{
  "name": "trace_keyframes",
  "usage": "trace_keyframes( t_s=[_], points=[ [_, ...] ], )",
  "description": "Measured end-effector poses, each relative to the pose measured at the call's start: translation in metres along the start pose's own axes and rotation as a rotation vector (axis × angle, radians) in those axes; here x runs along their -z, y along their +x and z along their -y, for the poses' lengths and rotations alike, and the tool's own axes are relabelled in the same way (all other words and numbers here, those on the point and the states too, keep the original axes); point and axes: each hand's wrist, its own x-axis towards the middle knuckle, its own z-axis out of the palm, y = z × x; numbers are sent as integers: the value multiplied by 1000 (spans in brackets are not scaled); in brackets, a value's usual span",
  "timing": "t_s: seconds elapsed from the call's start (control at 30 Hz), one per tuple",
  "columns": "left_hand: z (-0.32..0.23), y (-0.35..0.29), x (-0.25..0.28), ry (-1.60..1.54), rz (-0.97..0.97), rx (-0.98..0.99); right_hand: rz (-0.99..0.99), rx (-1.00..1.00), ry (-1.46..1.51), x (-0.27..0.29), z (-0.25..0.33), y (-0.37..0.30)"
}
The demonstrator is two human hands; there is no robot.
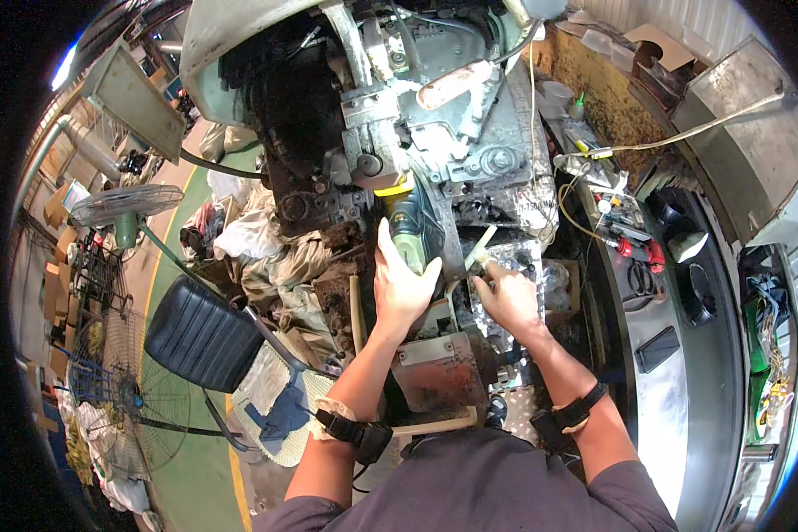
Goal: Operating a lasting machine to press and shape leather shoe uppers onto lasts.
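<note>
My left hand (404,288) is wrapped round the near end of a dark, shoe-like piece (405,217) with a pale green lower part and a bright yellow far end. That yellow end meets the metal head of a large grey machine (370,133). To its right, my right hand (511,300) has its fingers curled at the lower end of a short pale stick (481,245), which leans up and to the right. The fingers partly hide the grip there. Below my hands is a worn reddish-grey metal panel (441,372) on the machine's front.
A black chair (202,332) stands left, near crumpled cloth (284,275) and fans (126,208). To the right, a metal bench (661,390) carries a red tool (640,253) and a dark flat device (657,349). A pale cable (692,140) runs across the upper right.
</note>
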Motion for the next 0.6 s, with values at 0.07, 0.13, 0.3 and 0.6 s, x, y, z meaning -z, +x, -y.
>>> trace_keyframes(
  t_s=[0.07,0.13,0.3,0.6],
  points=[
    [1,0,0,-2,-8,-22,-6,-2,-29,-1,0,0],
    [0,-1,1,-11,-5,-22,-14,5,-30,-1,-1,0],
    [-6,-1,2,-14,23,19,-50,31,-36,-4,-4,-1],
    [11,6,6,-158,3,45,54,-100,37,9,24,8]
  ],
)
